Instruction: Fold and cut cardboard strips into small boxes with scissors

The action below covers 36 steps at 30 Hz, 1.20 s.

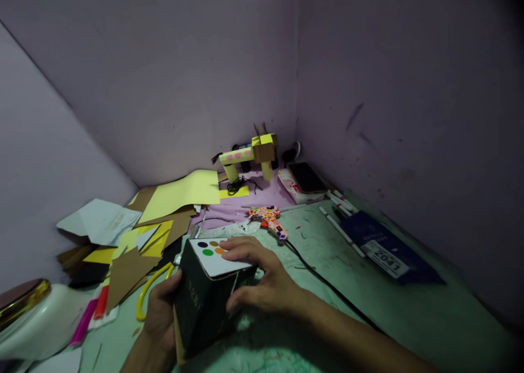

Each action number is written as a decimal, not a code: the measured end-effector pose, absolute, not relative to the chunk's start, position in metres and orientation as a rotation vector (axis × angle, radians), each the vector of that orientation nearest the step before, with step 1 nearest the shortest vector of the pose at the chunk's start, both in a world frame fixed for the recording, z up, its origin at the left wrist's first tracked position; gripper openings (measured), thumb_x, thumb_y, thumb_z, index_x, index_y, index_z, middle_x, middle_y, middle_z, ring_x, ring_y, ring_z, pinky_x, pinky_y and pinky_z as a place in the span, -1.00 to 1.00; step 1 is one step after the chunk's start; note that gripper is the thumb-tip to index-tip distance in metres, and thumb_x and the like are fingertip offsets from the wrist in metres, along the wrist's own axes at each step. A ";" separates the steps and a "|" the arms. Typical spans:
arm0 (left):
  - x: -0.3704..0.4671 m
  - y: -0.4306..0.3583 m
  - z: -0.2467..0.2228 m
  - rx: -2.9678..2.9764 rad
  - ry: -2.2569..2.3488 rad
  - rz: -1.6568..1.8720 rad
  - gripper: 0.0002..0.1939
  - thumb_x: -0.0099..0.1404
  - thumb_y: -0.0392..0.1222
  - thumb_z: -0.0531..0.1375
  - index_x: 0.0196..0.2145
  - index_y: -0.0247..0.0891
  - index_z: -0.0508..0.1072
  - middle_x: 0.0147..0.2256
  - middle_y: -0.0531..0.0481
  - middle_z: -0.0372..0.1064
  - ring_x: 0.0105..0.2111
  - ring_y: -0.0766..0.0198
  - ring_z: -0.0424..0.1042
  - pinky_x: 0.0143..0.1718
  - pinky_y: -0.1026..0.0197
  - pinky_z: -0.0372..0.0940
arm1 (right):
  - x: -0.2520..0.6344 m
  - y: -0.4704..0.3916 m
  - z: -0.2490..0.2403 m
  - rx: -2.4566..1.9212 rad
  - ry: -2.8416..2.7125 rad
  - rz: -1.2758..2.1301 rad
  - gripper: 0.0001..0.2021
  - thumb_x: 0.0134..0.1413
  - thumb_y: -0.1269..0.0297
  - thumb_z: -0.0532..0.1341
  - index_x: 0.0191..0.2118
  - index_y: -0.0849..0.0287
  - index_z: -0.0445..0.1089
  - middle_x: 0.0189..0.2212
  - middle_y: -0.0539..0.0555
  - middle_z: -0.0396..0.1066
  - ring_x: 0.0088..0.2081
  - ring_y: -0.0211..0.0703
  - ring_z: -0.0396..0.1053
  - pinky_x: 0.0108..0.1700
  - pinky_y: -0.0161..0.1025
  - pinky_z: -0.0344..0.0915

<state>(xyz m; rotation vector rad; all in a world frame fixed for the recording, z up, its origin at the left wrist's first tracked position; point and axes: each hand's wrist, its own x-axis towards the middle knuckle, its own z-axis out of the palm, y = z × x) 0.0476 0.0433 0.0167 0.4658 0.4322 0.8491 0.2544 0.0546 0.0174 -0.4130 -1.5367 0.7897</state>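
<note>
A dark box (196, 299) with faint lettering on its side is held up over the table. Its white top (216, 266) bears coloured dots, among them black, green and orange. My left hand (161, 305) is closed on the box's left side, thumb at the upper edge. Across the top and the near right edge lies my right hand (262, 280), gripping the box with fingers above and thumb on the dark face. Some of the top is hidden under those fingers. Just beyond the box is a glue gun (268, 217) with a colourful pattern and a black cord.
A yellow and brown paper animal figure (245, 155) stands at the back. Paper and cardboard scraps (133, 275) are heaped at left, beside yellow-handled scissors (149, 291). At right are a phone (307, 178), white sticks (341, 231) and a blue packet (385, 247). Walls enclose the corner.
</note>
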 end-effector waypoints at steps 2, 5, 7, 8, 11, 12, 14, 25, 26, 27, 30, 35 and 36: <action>0.048 0.043 0.017 0.466 0.399 0.837 -0.65 0.21 -0.22 0.03 -0.16 -0.32 0.54 -0.24 -0.19 0.53 -0.02 -0.13 0.36 0.06 -0.21 0.15 | 0.254 0.054 0.016 -0.419 -1.526 0.796 -0.38 -0.46 0.26 0.50 -0.11 -0.09 0.38 -0.10 0.06 0.42 -0.04 0.01 0.36 0.01 0.04 0.29; 0.049 0.042 0.018 0.478 0.345 0.831 -0.63 0.22 -0.21 0.01 -0.17 -0.31 0.55 -0.19 -0.21 0.51 0.00 -0.14 0.34 0.09 -0.20 0.13 | 0.254 0.054 0.017 -0.418 -1.543 0.795 -0.41 -0.42 0.22 0.49 -0.12 -0.12 0.37 -0.12 0.04 0.43 -0.04 0.02 0.37 0.01 0.05 0.29; 0.049 0.041 0.019 0.480 0.325 0.829 -0.63 0.21 -0.22 0.00 -0.19 -0.30 0.56 -0.17 -0.21 0.50 0.01 -0.14 0.33 0.10 -0.19 0.12 | 0.254 0.054 0.018 -0.398 -1.573 0.782 -0.42 -0.37 0.19 0.47 -0.09 -0.13 0.36 -0.12 0.04 0.43 -0.03 0.02 0.36 0.03 0.06 0.28; 0.048 0.041 0.019 0.477 0.324 0.831 -0.63 0.20 -0.22 0.00 -0.19 -0.30 0.57 -0.18 -0.20 0.50 0.01 -0.14 0.33 0.10 -0.19 0.11 | 0.254 0.053 0.019 -0.384 -1.584 0.772 -0.41 -0.36 0.18 0.46 -0.07 -0.13 0.35 -0.11 0.04 0.42 -0.03 0.02 0.35 0.03 0.06 0.27; 0.040 0.041 0.017 0.457 0.368 0.859 -0.63 0.17 -0.26 0.02 -0.18 -0.29 0.56 -0.23 -0.18 0.52 0.00 -0.13 0.35 0.09 -0.20 0.12 | 0.255 0.054 0.020 -0.347 -1.599 0.738 -0.36 -0.35 0.17 0.46 -0.02 -0.16 0.31 -0.07 0.04 0.40 -0.02 0.00 0.35 0.02 0.05 0.27; 0.037 0.041 0.015 0.445 0.394 0.875 -0.63 0.17 -0.27 0.02 -0.18 -0.29 0.56 -0.25 -0.17 0.53 -0.02 -0.12 0.36 0.09 -0.19 0.12 | 0.255 0.054 0.020 -0.335 -1.606 0.724 -0.35 -0.35 0.17 0.46 -0.01 -0.18 0.30 -0.07 0.04 0.40 -0.02 -0.01 0.35 0.01 0.05 0.27; 0.031 0.042 0.011 0.425 0.436 0.894 -0.63 0.17 -0.30 0.01 -0.20 -0.29 0.57 -0.30 -0.16 0.55 -0.04 -0.11 0.38 0.08 -0.18 0.15 | 0.255 0.055 0.019 -0.308 -1.621 0.690 -0.33 -0.34 0.18 0.46 0.01 -0.20 0.28 -0.08 0.02 0.42 -0.03 -0.02 0.36 0.00 0.04 0.27; 0.079 0.040 0.033 0.225 0.743 1.274 -0.53 0.25 -0.20 0.01 0.09 -0.42 0.32 -0.19 -0.28 0.50 -0.10 -0.13 0.43 0.00 -0.19 0.23 | 0.248 0.052 0.010 -0.409 -1.659 0.638 -0.39 -0.33 0.11 0.44 -0.03 -0.12 0.33 -0.05 0.08 0.42 0.01 0.01 0.34 0.08 0.08 0.19; 0.083 0.040 0.035 0.203 0.770 1.289 -0.52 0.28 -0.19 0.00 0.12 -0.43 0.28 -0.18 -0.29 0.50 -0.11 -0.12 0.44 0.00 -0.18 0.23 | 0.246 0.052 0.009 -0.408 -1.667 0.635 -0.39 -0.30 0.11 0.43 -0.01 -0.12 0.32 -0.04 0.08 0.41 0.02 0.01 0.33 0.09 0.09 0.17; 0.085 0.040 0.037 0.188 0.776 1.314 -0.51 0.30 -0.16 -0.01 0.13 -0.44 0.25 -0.18 -0.30 0.50 -0.12 -0.11 0.44 0.00 -0.18 0.23 | 0.245 0.051 0.008 -0.408 -1.667 0.626 -0.39 -0.28 0.10 0.42 0.00 -0.12 0.31 -0.04 0.09 0.41 0.03 0.02 0.32 0.10 0.10 0.16; 0.085 0.040 0.034 0.186 0.694 1.367 -0.49 0.33 -0.10 -0.05 0.15 -0.44 0.22 -0.16 -0.29 0.49 -0.11 -0.09 0.44 0.02 -0.14 0.21 | 0.241 0.051 0.006 -0.455 -1.642 0.595 -0.43 -0.21 0.10 0.39 0.02 -0.11 0.30 -0.03 0.12 0.40 0.05 0.03 0.29 0.09 0.12 0.17; 0.083 0.040 0.026 0.216 0.618 1.315 -0.46 0.31 -0.07 0.00 0.17 -0.43 0.19 -0.12 -0.29 0.47 -0.12 -0.10 0.44 0.01 -0.12 0.22 | 0.239 0.052 0.006 -0.563 -1.629 0.599 -0.50 -0.17 0.17 0.38 -0.02 -0.03 0.34 -0.04 0.16 0.40 0.05 0.05 0.29 0.08 0.11 0.19; 0.084 0.040 0.026 0.206 0.628 1.315 -0.45 0.31 -0.08 0.01 0.17 -0.45 0.18 -0.13 -0.30 0.47 -0.13 -0.10 0.45 0.00 -0.11 0.24 | 0.239 0.052 0.006 -0.572 -1.638 0.603 -0.50 -0.17 0.17 0.39 -0.02 -0.02 0.34 -0.03 0.17 0.40 0.05 0.06 0.29 0.07 0.11 0.19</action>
